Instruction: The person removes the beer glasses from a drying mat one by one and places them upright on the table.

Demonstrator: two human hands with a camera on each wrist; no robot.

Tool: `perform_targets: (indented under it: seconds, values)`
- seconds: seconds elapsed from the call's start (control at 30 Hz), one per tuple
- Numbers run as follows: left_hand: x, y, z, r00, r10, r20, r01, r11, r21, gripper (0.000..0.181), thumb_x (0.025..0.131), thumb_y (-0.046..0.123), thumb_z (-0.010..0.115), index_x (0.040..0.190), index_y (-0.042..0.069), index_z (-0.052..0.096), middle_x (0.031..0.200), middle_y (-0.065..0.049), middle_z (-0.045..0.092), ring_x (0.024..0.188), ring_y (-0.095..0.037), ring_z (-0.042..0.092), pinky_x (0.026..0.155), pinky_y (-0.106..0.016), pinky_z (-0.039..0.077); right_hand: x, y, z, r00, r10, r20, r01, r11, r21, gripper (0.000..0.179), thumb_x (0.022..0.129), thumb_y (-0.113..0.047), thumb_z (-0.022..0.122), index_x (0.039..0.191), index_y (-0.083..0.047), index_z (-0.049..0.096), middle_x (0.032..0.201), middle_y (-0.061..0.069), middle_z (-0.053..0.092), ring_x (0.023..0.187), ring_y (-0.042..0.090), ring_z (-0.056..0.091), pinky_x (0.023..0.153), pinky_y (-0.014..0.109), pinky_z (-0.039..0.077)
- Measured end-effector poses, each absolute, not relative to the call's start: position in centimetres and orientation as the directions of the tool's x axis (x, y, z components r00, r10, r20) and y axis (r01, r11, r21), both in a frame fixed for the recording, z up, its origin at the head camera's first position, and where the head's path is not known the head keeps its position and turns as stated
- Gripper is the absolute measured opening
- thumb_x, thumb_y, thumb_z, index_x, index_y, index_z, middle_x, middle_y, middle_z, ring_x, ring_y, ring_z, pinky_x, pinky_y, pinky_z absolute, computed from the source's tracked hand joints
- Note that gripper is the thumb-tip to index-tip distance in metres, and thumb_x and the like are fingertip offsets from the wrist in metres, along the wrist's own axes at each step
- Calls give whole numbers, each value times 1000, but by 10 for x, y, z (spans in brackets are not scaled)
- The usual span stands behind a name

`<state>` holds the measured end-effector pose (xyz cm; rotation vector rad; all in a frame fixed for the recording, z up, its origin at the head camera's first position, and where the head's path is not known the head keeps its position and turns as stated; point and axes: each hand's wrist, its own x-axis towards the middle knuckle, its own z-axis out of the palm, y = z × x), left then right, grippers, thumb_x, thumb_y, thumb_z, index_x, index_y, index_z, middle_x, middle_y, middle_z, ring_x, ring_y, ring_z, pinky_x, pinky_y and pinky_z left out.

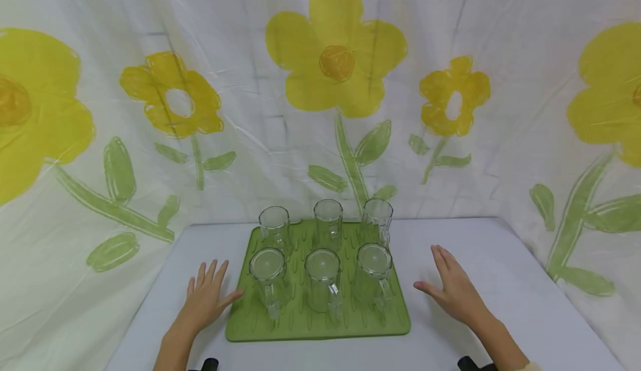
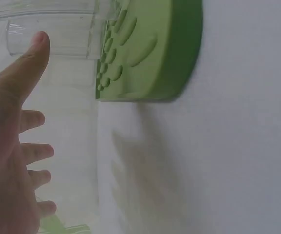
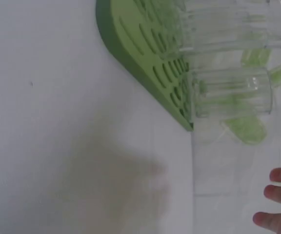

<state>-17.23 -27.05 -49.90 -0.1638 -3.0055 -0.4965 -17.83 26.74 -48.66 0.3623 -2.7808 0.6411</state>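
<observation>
Clear glass mugs stand in two rows of three on a green ribbed mat [image 1: 295, 329]. The front row holds a left mug [image 1: 270, 282], a middle mug [image 1: 322, 282] and a right mug [image 1: 373, 279], their handles toward me; they look upside down. Behind are a left glass [image 1: 275, 229], a middle glass [image 1: 328, 226] and a right glass [image 1: 376, 223]; which way up they are I cannot tell. My left hand [image 1: 202, 301] hovers beside the mat's left edge, fingers spread, holding nothing. To the mat's right, my right hand [image 1: 458, 293] is likewise spread and holds nothing.
The mat lies on a white table [image 1: 430, 349]. A white curtain [image 1: 240, 154] with yellow flowers hangs behind and at both sides. Black objects [image 1: 210, 364] poke into the bottom edge of the head view near each wrist.
</observation>
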Motion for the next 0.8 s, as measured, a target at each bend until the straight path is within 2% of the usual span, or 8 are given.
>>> perform_targets:
  seconds: [0.2, 0.3, 0.37, 0.43, 0.5, 0.63, 0.7, 0.8]
  values:
    - [-165, -271, -500, -987, 115, 108, 145, 930, 339, 91, 85, 53, 67, 147, -4, 33, 149, -37, 30, 137, -61, 20, 105, -80, 19, -168, 257, -488, -946, -183, 266, -298, 813, -500, 90, 86, -42, 71, 152, 0, 26, 151, 29, 34, 135, 51, 35, 101, 70, 37]
    - [-162, -272, -502, -985, 123, 118, 158, 921, 355, 97, 79, 54, 71, 147, -4, 33, 148, -37, 32, 136, -61, 22, 103, -80, 21, -165, 251, -490, -937, -193, 292, -328, 777, -538, 84, 86, -36, 72, 150, -1, 31, 149, 27, 39, 134, 50, 38, 100, 70, 38]
    - [-160, -271, -503, -984, 131, 122, 168, 917, 363, 101, 76, 54, 74, 147, -4, 33, 147, -37, 34, 135, -61, 25, 102, -80, 23, -163, 246, -492, -922, -203, 329, -365, 736, -570, 81, 85, -30, 74, 148, 0, 35, 148, 25, 43, 132, 46, 43, 100, 65, 42]
    - [-159, -271, -505, -982, 143, 120, 178, 914, 366, 104, 73, 54, 77, 146, -5, 33, 146, -38, 36, 134, -61, 27, 101, -80, 26, -162, 241, -496, -903, -209, 375, -408, 690, -598, 77, 83, -23, 76, 147, 0, 38, 144, 23, 49, 130, 37, 48, 98, 54, 49]
    - [-158, -270, -506, -982, 156, 108, 185, 911, 368, 106, 71, 54, 78, 146, -5, 33, 144, -38, 38, 133, -62, 29, 100, -80, 28, -160, 236, -499, -883, -216, 416, -451, 636, -627, 76, 82, -16, 77, 146, 0, 40, 141, 22, 53, 128, 22, 53, 95, 41, 55]
    - [-155, -268, -509, -982, 182, 44, 185, 905, 383, 109, 70, 54, 79, 147, -6, 31, 143, -38, 38, 132, -61, 31, 99, -78, 32, -157, 227, -506, -851, -229, 472, -517, 523, -678, 72, 79, -6, 77, 143, 1, 45, 133, 24, 58, 122, -5, 51, 88, 26, 57]
    - [-153, -267, -510, -981, 192, 14, 182, 899, 399, 109, 70, 53, 79, 147, -6, 30, 143, -38, 39, 132, -61, 32, 100, -77, 32, -155, 223, -509, -843, -231, 485, -534, 466, -706, 68, 79, -4, 77, 140, 2, 48, 130, 23, 60, 120, -8, 51, 86, 26, 58]
    - [-150, -265, -512, -979, 205, -17, 180, 892, 414, 111, 69, 54, 80, 147, -8, 30, 143, -38, 39, 132, -61, 33, 100, -76, 33, -154, 217, -514, -838, -229, 496, -545, 380, -747, 60, 79, 0, 75, 134, 8, 52, 125, 19, 63, 115, -6, 55, 83, 26, 59]
